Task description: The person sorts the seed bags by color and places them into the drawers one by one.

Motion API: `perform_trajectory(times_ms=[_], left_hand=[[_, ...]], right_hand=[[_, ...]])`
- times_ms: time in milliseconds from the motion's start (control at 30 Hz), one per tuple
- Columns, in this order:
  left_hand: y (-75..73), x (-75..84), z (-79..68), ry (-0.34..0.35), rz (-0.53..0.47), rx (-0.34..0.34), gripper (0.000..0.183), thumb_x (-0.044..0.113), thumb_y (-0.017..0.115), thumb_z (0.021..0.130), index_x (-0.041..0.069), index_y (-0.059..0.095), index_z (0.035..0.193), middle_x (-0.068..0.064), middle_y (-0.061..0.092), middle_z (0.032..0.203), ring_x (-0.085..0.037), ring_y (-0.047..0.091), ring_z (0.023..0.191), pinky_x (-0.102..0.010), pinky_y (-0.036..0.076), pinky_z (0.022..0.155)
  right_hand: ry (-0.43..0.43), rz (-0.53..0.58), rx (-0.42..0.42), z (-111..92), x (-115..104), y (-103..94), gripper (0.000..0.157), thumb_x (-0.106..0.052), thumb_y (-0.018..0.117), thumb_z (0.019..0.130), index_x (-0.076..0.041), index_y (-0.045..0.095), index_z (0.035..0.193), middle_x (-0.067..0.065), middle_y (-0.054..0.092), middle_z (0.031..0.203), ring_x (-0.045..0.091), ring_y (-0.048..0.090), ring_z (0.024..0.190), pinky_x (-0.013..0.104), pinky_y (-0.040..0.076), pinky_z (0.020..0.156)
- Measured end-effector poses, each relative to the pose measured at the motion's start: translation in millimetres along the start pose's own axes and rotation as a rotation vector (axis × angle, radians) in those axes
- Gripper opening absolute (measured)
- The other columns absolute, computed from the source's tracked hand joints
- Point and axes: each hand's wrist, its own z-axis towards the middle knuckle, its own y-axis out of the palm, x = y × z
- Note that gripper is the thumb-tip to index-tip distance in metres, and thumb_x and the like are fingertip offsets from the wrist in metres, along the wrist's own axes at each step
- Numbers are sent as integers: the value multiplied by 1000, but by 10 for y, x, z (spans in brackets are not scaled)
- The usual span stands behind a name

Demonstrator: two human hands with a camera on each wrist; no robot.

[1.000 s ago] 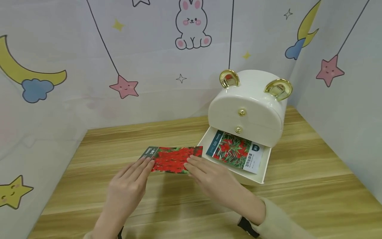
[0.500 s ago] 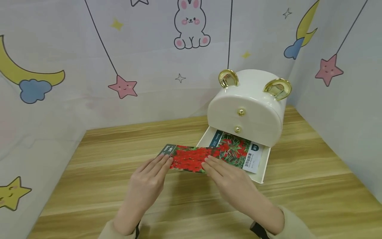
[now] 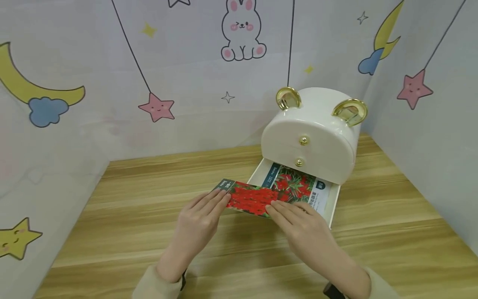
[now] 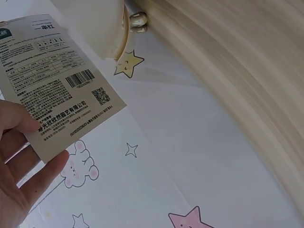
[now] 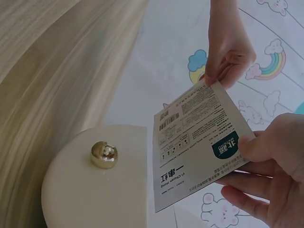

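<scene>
A seed packet (image 3: 251,200) with red flowers on its face hangs above the table, level across both hands. My left hand (image 3: 200,220) pinches its left end, fingers on top and thumb underneath, as the left wrist view shows beside the printed back of the packet (image 4: 57,85). The other end is pinched by my right hand (image 3: 304,228), whose thumb (image 5: 256,147) presses the back near the green logo. Beyond it, a white drawer (image 3: 257,175) is pulled out, and a second seed packet (image 3: 298,182) lies face up inside, partly covered by the held packet and right hand.
A white rounded box (image 3: 308,131) with gold ears (image 3: 350,111) and small gold knobs stands at the back right, above the drawer. Fabric walls (image 3: 186,83) printed with stars, moons and a rabbit enclose the wooden table (image 3: 123,224) at back and sides.
Both hands have moved right with the held seed packet, from left of the drawer to partly over its front left. The drawer and the packet inside have stayed put.
</scene>
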Motion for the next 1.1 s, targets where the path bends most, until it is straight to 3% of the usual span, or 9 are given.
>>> perform_trajectory(times_ms=[67, 233, 400, 500, 700, 867, 1100], left_hand=[[16, 6, 28, 6, -8, -12, 33, 9, 37, 95, 10, 70, 103, -2, 72, 98, -14, 68, 90, -30, 55, 82], [69, 31, 92, 20, -26, -27, 30, 8, 41, 93, 11, 69, 104, -2, 72, 100, -14, 68, 92, -31, 55, 83], [142, 57, 134, 39, -61, -42, 27, 7, 48, 90, 12, 69, 106, 0, 71, 102, -14, 67, 95, -30, 54, 86], [178, 80, 157, 44, -68, -64, 27, 6, 54, 86, 12, 68, 107, 1, 70, 104, -14, 67, 97, -29, 53, 88], [256, 132, 222, 39, -86, -77, 30, 5, 63, 79, 14, 68, 107, 2, 70, 105, -13, 67, 97, -29, 54, 86], [327, 164, 263, 47, -104, -81, 29, 7, 66, 78, 14, 69, 106, 2, 71, 103, -13, 67, 97, -28, 55, 85], [410, 205, 316, 57, -117, -115, 30, 7, 65, 80, 16, 68, 108, 3, 70, 105, -12, 66, 100, -28, 54, 86]], right_hand=[[11, -3, -2, -29, 12, -7, 51, -5, 16, 93, -10, 62, 116, 2, 66, 114, 15, 63, 103, 31, 49, 86], [29, 52, 48, -87, 45, -5, 49, -4, 17, 95, -8, 63, 113, 4, 66, 113, 16, 63, 102, 32, 52, 85], [54, 68, 23, -152, 81, -24, 51, -9, 14, 99, -7, 62, 114, 5, 65, 115, 17, 62, 104, 34, 52, 87], [66, 67, -11, -198, 103, -36, 49, -7, 16, 98, -6, 61, 115, 7, 64, 117, 18, 61, 106, 35, 51, 88], [89, 58, -47, -267, 156, -53, 47, 5, 26, 85, -3, 58, 118, 9, 62, 120, 22, 60, 107, 37, 52, 88], [103, 45, -52, -315, 198, -52, 53, 0, 15, 87, -3, 59, 118, 9, 62, 119, 22, 60, 108, 36, 51, 89], [120, 38, -54, -383, 253, -44, 53, -4, 14, 90, -3, 60, 117, 9, 63, 119, 23, 62, 106, 37, 53, 86]])
